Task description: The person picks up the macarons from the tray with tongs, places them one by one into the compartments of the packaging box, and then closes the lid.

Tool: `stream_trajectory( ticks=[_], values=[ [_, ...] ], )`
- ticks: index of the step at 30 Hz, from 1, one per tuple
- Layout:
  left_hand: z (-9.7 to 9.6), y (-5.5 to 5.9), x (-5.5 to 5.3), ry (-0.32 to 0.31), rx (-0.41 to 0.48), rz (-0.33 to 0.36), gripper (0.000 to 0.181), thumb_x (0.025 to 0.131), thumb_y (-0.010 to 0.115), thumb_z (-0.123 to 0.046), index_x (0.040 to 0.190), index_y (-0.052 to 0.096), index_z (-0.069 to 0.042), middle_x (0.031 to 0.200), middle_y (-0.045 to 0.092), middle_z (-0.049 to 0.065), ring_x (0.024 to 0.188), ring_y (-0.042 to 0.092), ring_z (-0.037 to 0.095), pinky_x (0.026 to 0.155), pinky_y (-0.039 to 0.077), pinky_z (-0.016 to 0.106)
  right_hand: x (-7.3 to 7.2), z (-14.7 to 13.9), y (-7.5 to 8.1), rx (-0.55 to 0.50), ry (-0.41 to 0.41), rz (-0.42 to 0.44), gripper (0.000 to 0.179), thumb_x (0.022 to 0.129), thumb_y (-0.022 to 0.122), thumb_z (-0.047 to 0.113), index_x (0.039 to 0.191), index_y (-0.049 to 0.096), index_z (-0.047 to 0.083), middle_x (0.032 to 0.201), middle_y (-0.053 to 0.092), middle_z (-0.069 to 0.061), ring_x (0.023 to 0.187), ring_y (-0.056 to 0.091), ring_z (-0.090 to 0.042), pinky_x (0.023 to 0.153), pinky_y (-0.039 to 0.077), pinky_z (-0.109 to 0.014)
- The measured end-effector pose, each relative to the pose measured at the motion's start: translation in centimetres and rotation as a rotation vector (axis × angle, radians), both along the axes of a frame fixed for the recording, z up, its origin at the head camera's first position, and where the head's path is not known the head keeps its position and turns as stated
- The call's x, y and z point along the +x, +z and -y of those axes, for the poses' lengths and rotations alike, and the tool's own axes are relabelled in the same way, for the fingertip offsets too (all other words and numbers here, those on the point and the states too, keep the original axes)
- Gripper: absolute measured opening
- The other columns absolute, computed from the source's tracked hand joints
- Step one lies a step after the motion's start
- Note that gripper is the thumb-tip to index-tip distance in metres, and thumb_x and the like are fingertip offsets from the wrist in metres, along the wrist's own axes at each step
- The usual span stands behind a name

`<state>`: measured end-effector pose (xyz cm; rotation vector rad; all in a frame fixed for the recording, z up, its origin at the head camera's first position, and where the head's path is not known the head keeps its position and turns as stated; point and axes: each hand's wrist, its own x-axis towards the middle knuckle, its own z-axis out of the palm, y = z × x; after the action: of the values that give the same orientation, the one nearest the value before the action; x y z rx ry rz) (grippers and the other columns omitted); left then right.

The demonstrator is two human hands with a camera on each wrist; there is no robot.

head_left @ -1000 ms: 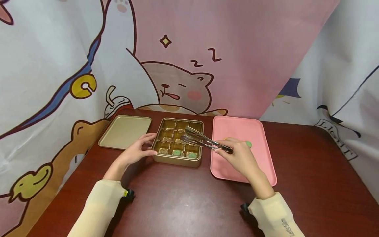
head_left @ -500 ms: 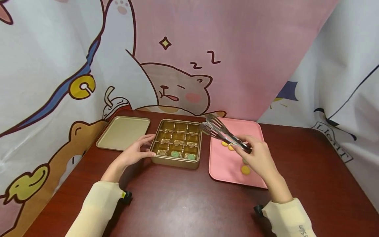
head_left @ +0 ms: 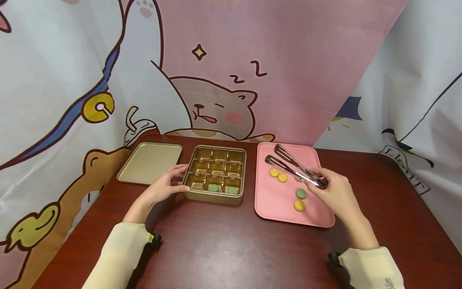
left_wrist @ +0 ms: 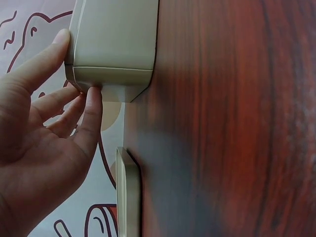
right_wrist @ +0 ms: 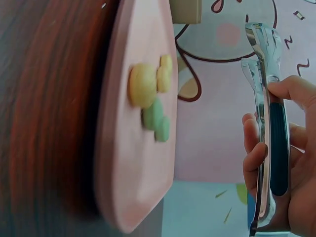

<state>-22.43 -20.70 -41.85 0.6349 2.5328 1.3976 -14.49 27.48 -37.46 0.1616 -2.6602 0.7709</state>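
Note:
My right hand (head_left: pixel 335 192) grips metal tongs (head_left: pixel 296 172) by their dark handle, above the pink tray (head_left: pixel 265 200). The tongs' tips are spread, with nothing between them. Small round yellow sweets (head_left: pixel 299 206) and green ones (head_left: pixel 301 194) lie on the tray; one green piece is partly hidden behind the tongs. My left hand (head_left: pixel 164 188) rests at the near left corner of a gold box (head_left: pixel 213 197), thumb at the rim and fingers along the side wall. Two green sweets (head_left: pixel 213 188) sit in the middle and right compartments of the box's front row.
A flat gold lid (head_left: pixel 149 162) lies left of the box at the back of the dark wooden table (head_left: pixel 216 249). A printed cloth (head_left: pixel 306 60) hangs behind the table and along its sides. The box stands between lid and tray.
My right hand has moved the tongs right, from over the gold box to over the pink tray, uncovering several sweets there. My left hand stays at the box.

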Motion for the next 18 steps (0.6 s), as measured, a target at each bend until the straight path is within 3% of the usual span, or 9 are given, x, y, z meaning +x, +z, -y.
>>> stream_trajectory(
  ticks=[11, 18],
  values=[
    [0.1, -0.1, 0.0, 0.009, -0.021, -0.001, 0.074, 0.09, 0.073, -0.011, 0.151, 0.036, 0.005, 0.157, 0.03, 0.022, 0.129, 0.047, 0.041, 0.106, 0.045, 0.055, 0.3, -2.3, -1.2, 0.035, -0.022, 0.031, 0.038, 0.082, 0.076, 0.015, 0.117, 0.069, 0.004, 0.098, 0.072, -0.016, 0.078, 0.057, -0.02, 0.062, 0.042, -0.023],
    [0.1, 0.0, 0.2, 0.007, -0.009, 0.021, 0.073, 0.091, 0.073, -0.011, 0.151, 0.035, 0.005, 0.157, 0.029, 0.023, 0.129, 0.046, 0.041, 0.106, 0.045, 0.056, 0.6, -3.3, -1.7, 0.082, -0.021, 0.085, 0.042, 0.087, 0.077, 0.025, 0.123, 0.067, 0.006, 0.105, 0.072, -0.02, 0.086, 0.063, -0.029, 0.068, 0.049, -0.039]
  ],
)
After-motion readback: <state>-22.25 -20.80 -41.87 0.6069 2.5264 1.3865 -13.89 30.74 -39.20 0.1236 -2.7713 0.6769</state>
